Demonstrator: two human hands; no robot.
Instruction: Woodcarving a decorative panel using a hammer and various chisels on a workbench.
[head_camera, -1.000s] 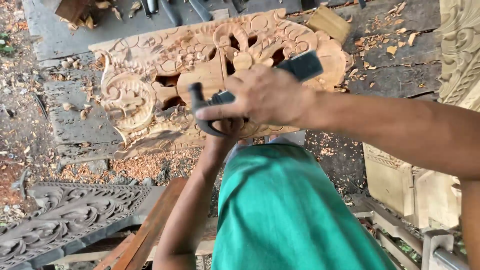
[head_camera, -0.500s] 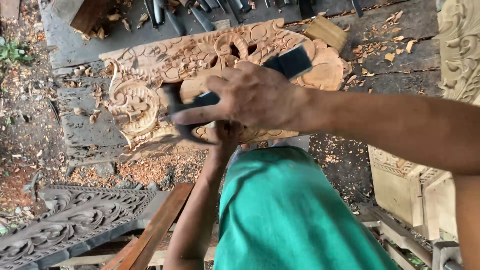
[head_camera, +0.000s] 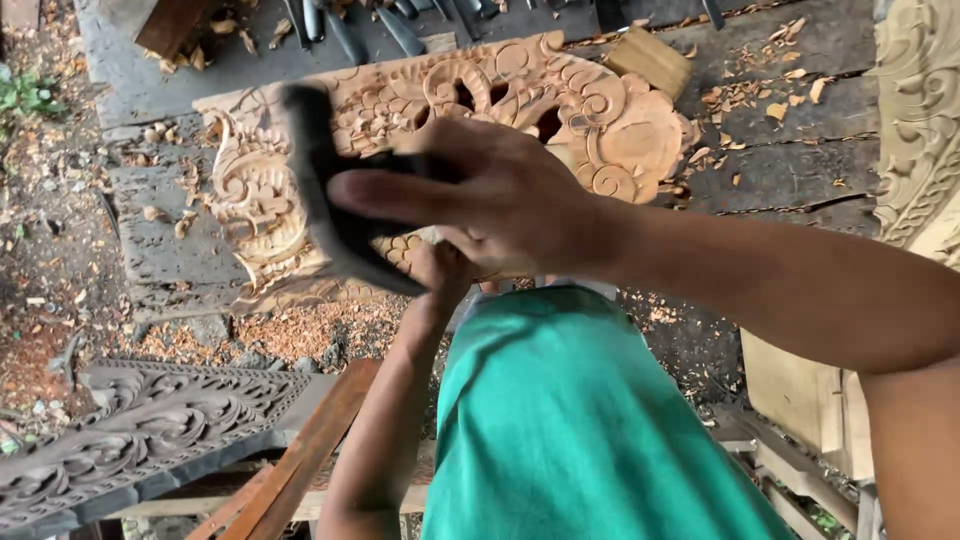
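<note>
The carving (head_camera: 450, 150), pale wood full of scrolls and cut-outs, lies flat on the dark counter (head_camera: 800, 140). Over its near left part the right hand (head_camera: 500, 200) wraps its fingers (head_camera: 400, 195) round a dark mallet (head_camera: 320, 190). The left hand (head_camera: 440, 270) sits just beneath; whether its fingers grip anything I cannot tell. Blows are best kept short. No containers show; chisels (head_camera: 400, 25) lie loose beyond.
</note>
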